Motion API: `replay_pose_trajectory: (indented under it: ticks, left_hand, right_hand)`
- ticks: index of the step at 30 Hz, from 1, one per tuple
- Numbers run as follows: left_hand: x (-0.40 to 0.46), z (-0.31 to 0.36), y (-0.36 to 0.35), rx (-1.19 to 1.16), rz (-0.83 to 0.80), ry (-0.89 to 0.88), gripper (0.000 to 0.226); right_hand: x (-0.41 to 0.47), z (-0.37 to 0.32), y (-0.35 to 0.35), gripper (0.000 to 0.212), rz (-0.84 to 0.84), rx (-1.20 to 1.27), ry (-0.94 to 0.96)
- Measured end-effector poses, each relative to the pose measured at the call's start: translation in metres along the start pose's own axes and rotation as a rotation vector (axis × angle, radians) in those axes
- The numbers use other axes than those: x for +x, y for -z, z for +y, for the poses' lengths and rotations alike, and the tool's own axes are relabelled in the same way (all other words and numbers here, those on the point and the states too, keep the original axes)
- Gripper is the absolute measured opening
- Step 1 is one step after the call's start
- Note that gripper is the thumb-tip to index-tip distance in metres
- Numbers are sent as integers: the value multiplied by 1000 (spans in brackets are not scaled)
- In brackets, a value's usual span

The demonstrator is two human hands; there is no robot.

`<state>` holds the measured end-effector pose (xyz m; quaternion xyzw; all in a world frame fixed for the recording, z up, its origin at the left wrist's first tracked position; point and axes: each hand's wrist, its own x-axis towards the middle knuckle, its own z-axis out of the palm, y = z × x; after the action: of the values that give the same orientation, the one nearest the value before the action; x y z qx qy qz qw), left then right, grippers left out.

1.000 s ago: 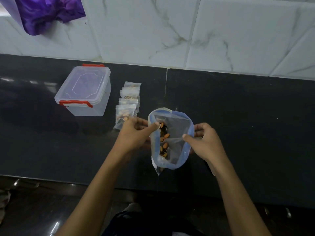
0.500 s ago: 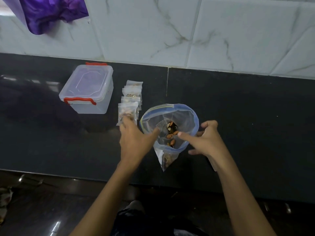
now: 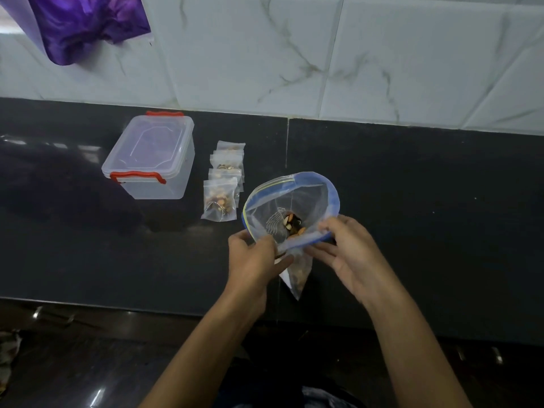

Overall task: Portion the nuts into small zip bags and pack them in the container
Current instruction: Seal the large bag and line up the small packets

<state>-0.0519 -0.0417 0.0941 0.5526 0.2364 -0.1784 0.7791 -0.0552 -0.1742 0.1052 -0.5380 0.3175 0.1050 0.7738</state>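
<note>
Both grips, left hand (image 3: 255, 257) and right hand (image 3: 350, 254), pinch one large zip bag (image 3: 290, 198); four small bags (image 3: 222, 198) lie nearby.

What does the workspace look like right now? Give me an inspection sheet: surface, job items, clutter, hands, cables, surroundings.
Surface: dark glossy counter, with a seam running front to back.
Job's things: large zip bag with a blue rim, mouth open, nuts at its bottom; small filled zip bags overlapping in a row beside it, four or so; clear container, lid on, red clips.
Clutter: nothing seen.
Hands: left hand grips the big bag's near rim; right hand pinches the same rim from the other side.
Cables: nothing seen.
Surroundings: marbled white wall tiles; purple plastic bag hanging top left; dark floor below the counter edge.
</note>
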Motion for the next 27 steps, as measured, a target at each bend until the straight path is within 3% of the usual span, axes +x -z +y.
replay_pose_trajectory:
  ticks: [3, 8, 10, 12, 16, 21, 25, 27]
  left_hand:
    - [-4, -2, 0, -113, -28, 25, 46]
    - [-12, -12, 2, -271, -106, -74, 45]
    - [-16, -15, 2, -294, -127, -108, 45]
    - [-20, -19, 0, -270, -136, -133, 42]
    - [-20, -23, -3, -238, -122, -94, 39]
    - [-14, -27, -5, -228, -4, -135, 28]
    - [-15, -31, -8, -122, 70, -157, 32]
    - [-16, -30, -8, -89, 41, -201, 43]
  right_hand:
    - [-5, 7, 3, 37, -4, 202, 16]
    - [-12, 13, 7, 27, 29, 168, 21]
    - [-14, 16, 8, 42, 11, 231, 14]
    - [-15, 19, 6, 60, -34, 275, -17]
    - [-17, 24, 7, 23, -86, 292, -57]
    - [-15, 26, 7, 20, -33, 234, 28]
    - [-10, 34, 4, 41, 112, 101, 59]
    - [-11, 32, 5, 47, 65, 76, 103]
